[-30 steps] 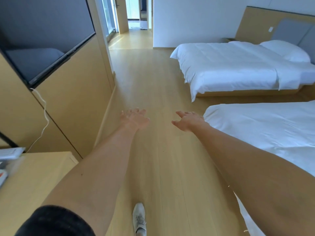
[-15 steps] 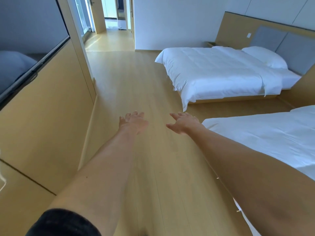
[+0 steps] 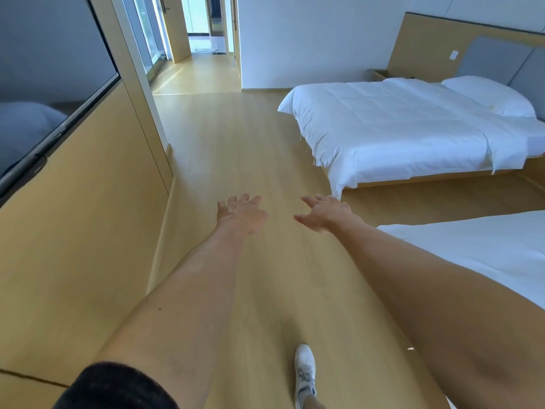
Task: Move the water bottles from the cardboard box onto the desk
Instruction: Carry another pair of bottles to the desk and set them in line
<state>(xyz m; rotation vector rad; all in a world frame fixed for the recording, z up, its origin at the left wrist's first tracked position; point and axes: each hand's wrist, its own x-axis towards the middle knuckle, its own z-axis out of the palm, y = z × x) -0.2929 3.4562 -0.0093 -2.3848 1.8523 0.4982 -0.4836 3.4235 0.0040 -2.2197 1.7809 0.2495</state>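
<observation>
Water bottles, cardboard box and desk are all lying outside the frame.
The left hand (image 3: 243, 214) and right hand (image 3: 326, 214) are reaching forward over the wooden floor (image 3: 250, 149), fingers relaxed and spread, holding nothing. The nearer bed (image 3: 486, 246) is being cropped at the right edge; a white shoe (image 3: 305, 373) is showing below.

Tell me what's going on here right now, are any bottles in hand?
No. Both the left hand and the right hand are stretched forward, open and holding nothing, over the wooden floor. A white shoe is planted on the floor between the wall-mounted TV and two white beds. No water bottles, cardboard box or desk are in view.
</observation>
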